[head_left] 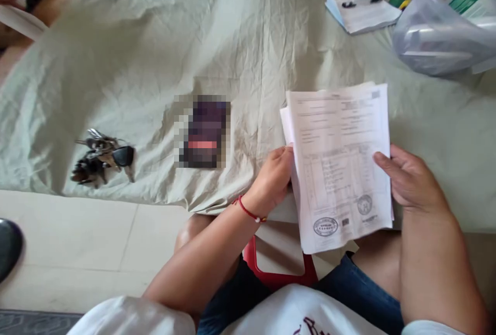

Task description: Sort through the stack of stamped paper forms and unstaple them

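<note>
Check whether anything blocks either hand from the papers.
Nothing visible does: the left hand holds the papers at the left edge, the right hand at the right, thumb on top. The keys lie apart, left of both hands.

Gap between keys (105, 155) and pixelated item (206, 132); papers (343, 167) (hand-held) block right.

An uneven stack of printed, stamped white sheets (341, 133) is held over the cloth's (251, 41) near edge.

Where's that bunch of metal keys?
In the head view, the bunch of metal keys lies at the left on the wrinkled pale-green cloth, near its front edge, left of the dark, pixelated rectangle.
</note>
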The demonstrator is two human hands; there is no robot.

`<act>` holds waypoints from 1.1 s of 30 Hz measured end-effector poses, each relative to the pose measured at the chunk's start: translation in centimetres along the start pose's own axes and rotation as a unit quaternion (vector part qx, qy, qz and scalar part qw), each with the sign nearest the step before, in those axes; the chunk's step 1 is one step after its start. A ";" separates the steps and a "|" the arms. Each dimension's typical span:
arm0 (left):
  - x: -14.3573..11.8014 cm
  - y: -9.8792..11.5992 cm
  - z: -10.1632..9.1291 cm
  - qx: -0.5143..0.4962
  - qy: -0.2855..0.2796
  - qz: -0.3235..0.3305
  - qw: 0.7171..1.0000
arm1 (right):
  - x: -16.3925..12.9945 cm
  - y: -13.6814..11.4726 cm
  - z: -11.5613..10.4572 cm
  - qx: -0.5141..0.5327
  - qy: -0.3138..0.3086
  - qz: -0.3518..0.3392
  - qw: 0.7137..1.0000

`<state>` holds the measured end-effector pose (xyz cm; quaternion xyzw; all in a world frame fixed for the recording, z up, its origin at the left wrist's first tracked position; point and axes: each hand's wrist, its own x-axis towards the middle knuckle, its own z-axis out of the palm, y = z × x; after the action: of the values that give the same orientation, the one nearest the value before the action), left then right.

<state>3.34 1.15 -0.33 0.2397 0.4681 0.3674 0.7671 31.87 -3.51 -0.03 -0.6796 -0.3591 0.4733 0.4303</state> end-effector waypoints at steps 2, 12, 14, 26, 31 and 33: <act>-0.2 -0.3 0.4 0.018 -0.018 -0.003 1.000 | 0.5 0.0 -0.6 0.020 0.061 -0.021 0.998; 0.4 0.5 0.2 -0.011 0.015 0.074 0.997 | 0.3 0.8 -2.9 -0.055 0.015 0.001 0.998; 0.2 0.6 0.2 -0.007 0.018 0.084 0.996 | 0.1 1.0 -2.8 -0.065 0.018 -0.011 0.998; 0.8 0.0 0.7 -0.012 0.086 0.109 0.990 | 0.2 1.9 -1.7 -0.128 0.181 -0.135 0.966; 0.9 0.4 0.9 -0.041 0.070 0.088 0.993 | 0.2 1.7 -1.7 -0.148 0.159 -0.131 0.967; 0.8 0.5 0.8 -0.037 0.060 0.091 0.993 | 0.0 1.6 -1.8 -0.156 0.146 -0.125 0.969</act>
<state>4.10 2.08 -0.12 0.2305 0.4757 0.4662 0.7094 33.75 -4.52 -1.15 -0.7498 -0.4437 0.2496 0.4226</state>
